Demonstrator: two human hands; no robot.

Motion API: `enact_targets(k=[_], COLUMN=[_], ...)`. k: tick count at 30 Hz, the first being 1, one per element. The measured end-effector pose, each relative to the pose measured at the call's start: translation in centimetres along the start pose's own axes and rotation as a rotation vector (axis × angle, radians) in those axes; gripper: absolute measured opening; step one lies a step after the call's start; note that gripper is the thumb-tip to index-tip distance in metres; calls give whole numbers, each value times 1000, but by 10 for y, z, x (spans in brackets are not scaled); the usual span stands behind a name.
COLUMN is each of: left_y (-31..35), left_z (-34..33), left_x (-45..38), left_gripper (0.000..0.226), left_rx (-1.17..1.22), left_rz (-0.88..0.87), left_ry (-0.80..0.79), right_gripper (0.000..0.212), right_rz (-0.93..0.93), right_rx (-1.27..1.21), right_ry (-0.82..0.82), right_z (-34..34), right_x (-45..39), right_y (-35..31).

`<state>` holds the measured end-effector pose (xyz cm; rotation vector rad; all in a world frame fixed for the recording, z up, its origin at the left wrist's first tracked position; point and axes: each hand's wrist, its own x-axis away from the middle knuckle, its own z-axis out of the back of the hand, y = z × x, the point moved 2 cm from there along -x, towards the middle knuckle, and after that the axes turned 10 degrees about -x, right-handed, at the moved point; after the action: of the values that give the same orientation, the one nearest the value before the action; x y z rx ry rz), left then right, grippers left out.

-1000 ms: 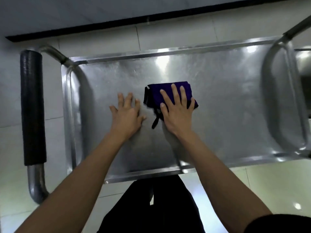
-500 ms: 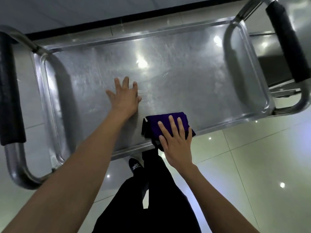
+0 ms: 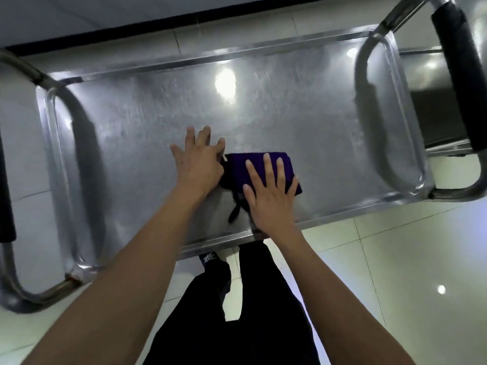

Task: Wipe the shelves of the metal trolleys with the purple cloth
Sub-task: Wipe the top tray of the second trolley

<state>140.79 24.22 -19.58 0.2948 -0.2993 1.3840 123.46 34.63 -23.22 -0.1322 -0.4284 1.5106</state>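
From the head view, a black-padded handle (image 3: pixel 459 72) rises at the trolley's right end, with a second trolley's shelf (image 3: pixel 437 106) just beyond it. On the metal shelf (image 3: pixel 303 114), near its front edge, lies the folded purple cloth (image 3: pixel 241 167). The right hand (image 3: pixel 271 196) presses it flat with straight fingers; the left hand (image 3: pixel 199 162) rests spread on the shelf, touching the cloth's left edge.

Single head-worn view, wide-angle, looking steeply down from above the standing person onto the trolley's top shelf (image 3: pixel 290 114), close enough that both forearms enter from the bottom edge. The shelf spans nearly the full width (edges bowed by the lens); tiled floor (image 3: pixel 395 259) fills the lower right corner.
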Motion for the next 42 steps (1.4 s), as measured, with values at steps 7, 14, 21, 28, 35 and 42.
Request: enact_targets(k=[7,14,21,28,35,42], left_y=[5,7,13,11,18,46], left_z=[8,7,3,2,3,5], left_x=[-8,-11,-14,-14,-13,-16], left_gripper=[34,32,35,44,57,57], left_rx=[147,171,183,113,-10,-11], left_rz=[151,189,225,204,145,70], left_ry=[57,63,112,62,32,2], right_gripper=[58,58,60,57,58,54], right_rz=[113,164,202,145,52,3], right_rx=[-18,-54,-63,-47,-7,-7], right_ry=[-29,-31,30,-12,-61,3], right_z=[23,47,50,54,45,38], right_x=[-124,-268,-295,-203,-52,56], right_y=[7,-18,-22,5,54,73])
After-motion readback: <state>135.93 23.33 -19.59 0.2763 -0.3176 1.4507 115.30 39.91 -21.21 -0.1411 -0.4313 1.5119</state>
